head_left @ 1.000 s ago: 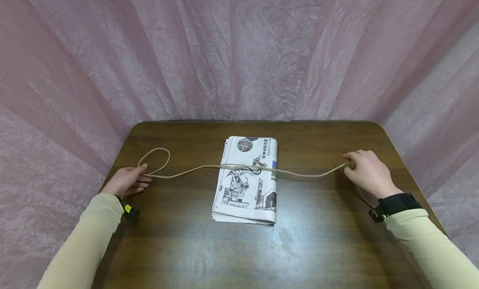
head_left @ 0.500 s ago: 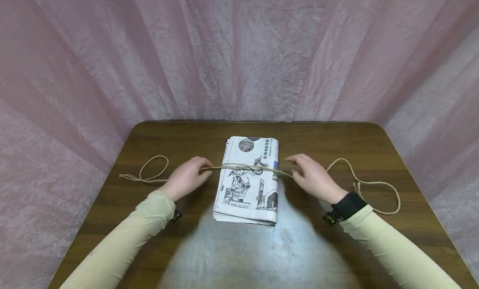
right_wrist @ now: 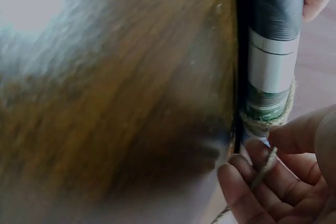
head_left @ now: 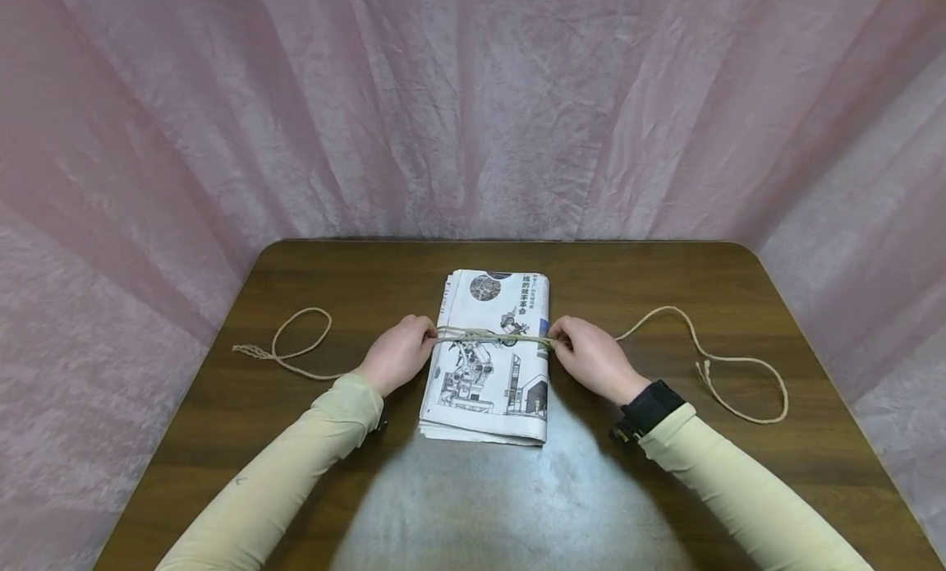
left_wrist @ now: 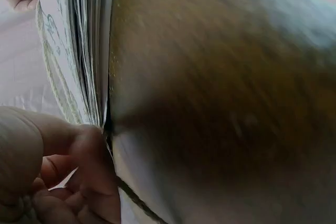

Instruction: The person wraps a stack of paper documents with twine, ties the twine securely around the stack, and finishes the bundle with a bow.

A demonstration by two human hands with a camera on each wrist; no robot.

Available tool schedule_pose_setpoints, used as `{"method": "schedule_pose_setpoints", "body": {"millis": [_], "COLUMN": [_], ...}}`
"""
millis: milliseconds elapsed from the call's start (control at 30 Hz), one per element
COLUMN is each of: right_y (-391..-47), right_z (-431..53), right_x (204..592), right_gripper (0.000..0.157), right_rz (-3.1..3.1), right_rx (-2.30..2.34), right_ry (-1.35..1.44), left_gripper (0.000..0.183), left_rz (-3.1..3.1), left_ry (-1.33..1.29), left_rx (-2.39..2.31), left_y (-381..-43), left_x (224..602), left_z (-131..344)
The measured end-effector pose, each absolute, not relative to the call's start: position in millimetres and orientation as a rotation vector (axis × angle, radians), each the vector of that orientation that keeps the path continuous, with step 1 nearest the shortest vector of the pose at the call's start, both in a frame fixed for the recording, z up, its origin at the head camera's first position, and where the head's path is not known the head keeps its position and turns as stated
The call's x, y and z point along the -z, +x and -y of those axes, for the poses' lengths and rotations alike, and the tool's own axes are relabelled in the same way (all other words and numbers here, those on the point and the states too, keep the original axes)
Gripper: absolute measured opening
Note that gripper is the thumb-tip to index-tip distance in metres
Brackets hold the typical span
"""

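Observation:
A stack of folded newspapers (head_left: pixel 473 402) lies in the middle of the table, with a beige rope (head_left: pixel 495 338) running across its top in more than one strand. At the stack's left edge, my left hand (head_left: pixel 399 356) pinches the rope. The left wrist view shows thumb and forefinger against the paper layers, with a length of rope (left_wrist: pixel 137 201) trailing below. My right hand (head_left: pixel 594 359) is at the opposite edge, its fingers curled round the rope (right_wrist: pixel 266 167). Close by, the rope wraps the folded side of the newspapers (right_wrist: pixel 273 61).
One rope tail (head_left: pixel 301 310) makes a loop on the left of the wooden table (head_left: pixel 355 275), its end frayed. Another tail (head_left: pixel 739 359) curves over the right side. A pink curtain (head_left: pixel 473 103) hangs behind the table's far edge.
Both hands have come inward from far out on the rope to the newspaper edges. The rope tails they held now lie on the table at either side. The newspapers stay in place.

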State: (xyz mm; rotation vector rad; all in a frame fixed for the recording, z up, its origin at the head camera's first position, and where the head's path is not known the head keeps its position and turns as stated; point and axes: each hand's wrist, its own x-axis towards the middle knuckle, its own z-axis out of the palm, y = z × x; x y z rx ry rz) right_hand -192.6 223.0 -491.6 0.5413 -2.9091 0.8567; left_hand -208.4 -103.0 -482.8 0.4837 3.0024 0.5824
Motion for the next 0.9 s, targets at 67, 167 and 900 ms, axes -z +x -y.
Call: {"method": "schedule_pose_setpoints", "body": {"millis": [67,167,900], "right_y": [-193,-193,-197], "right_z": [-224,-224,-242], "right_x": [491,490,494], "right_gripper": [0.006,0.005,0.006], "right_rz": [2.892,2.853,2.793], "right_rx": [-0.833,-0.808,-0.758], "right_ry": [0.560,0.585,0.701], "left_gripper": [0.010,0.010,0.013], "left_rz": [-3.000,-2.993,-2.895], "left_ry": [0.490,0.482,0.469], "left_rx": [-0.580,-0.621,-0.699], "left_y": [-208,-208,-213], "left_x": [481,479,484], "left_z": [104,105,120]}}
